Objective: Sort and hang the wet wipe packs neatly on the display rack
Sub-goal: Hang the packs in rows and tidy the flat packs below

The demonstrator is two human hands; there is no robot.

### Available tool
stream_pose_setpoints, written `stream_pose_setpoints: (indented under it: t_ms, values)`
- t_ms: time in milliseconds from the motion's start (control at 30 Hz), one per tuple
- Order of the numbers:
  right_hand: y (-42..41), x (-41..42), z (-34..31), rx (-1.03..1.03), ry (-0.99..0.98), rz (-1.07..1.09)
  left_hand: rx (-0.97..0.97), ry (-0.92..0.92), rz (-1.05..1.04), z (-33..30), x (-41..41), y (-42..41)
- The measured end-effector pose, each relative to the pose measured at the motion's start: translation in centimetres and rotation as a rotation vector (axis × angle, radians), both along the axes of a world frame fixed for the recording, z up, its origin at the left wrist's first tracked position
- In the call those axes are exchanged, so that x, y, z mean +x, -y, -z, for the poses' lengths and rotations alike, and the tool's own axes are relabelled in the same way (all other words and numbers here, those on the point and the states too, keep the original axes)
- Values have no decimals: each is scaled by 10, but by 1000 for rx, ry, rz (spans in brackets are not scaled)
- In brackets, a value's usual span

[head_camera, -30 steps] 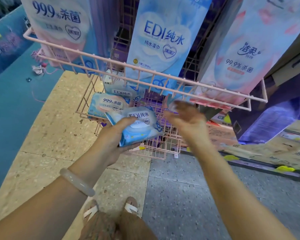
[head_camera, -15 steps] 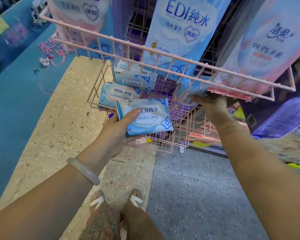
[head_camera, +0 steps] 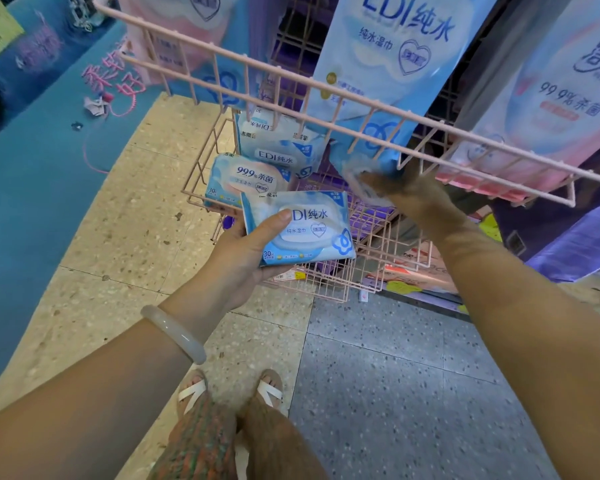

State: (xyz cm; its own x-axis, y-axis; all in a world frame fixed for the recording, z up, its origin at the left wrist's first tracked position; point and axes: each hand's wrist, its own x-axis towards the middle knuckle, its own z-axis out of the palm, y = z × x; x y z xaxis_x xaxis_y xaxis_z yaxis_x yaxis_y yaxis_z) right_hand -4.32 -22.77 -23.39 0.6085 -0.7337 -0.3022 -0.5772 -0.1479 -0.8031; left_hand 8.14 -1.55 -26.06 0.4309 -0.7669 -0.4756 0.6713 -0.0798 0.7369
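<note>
Counting the goods first: three small soft wet wipe packs show clearly around the lower pink wire basket [head_camera: 201, 188], and a fourth is partly hidden at the right hand. One light-blue rectangular EDI pack [head_camera: 300, 228] lies in the left hand [head_camera: 236, 261], thumb pressed across its printed face and fingers curled beneath, held just in front of the basket. Two more rest inside the basket: a blue-and-pink 99.9% pack [head_camera: 248, 180] at the front left and another blue EDI pack [head_camera: 278, 145] behind it, touching. Three large printed pack-shaped display boards hang above, behind the upper pink wire rail [head_camera: 326, 86]. The right hand [head_camera: 413, 195] reaches under that rail, its fingers closed around the edge of a blurred blue-white pack [head_camera: 354, 174]. One pale jade-like bangle [head_camera: 174, 332] circles the left wrist, and two feet in white-strapped sandals [head_camera: 232, 396] stand on the speckled floor.
</note>
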Motion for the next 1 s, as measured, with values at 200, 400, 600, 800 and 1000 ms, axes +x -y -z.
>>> stream_pose_setpoints:
  t_ms: [200,400,600,800,1000]
  values:
    - [15,6,4,49,-254,43,16,15,-18,3,-2,0]
    - [-1,-3,5,-458,-311,84,8,26,-39,6,-7,-6]
    - [-38,36,-1,-581,-109,-201,41,3,-85,7,-5,-33]
    - [-59,83,15,-163,-2,-287,87,10,-166,7,11,-68]
    - [-61,104,27,-208,-82,-380,110,9,-212,7,20,-91]
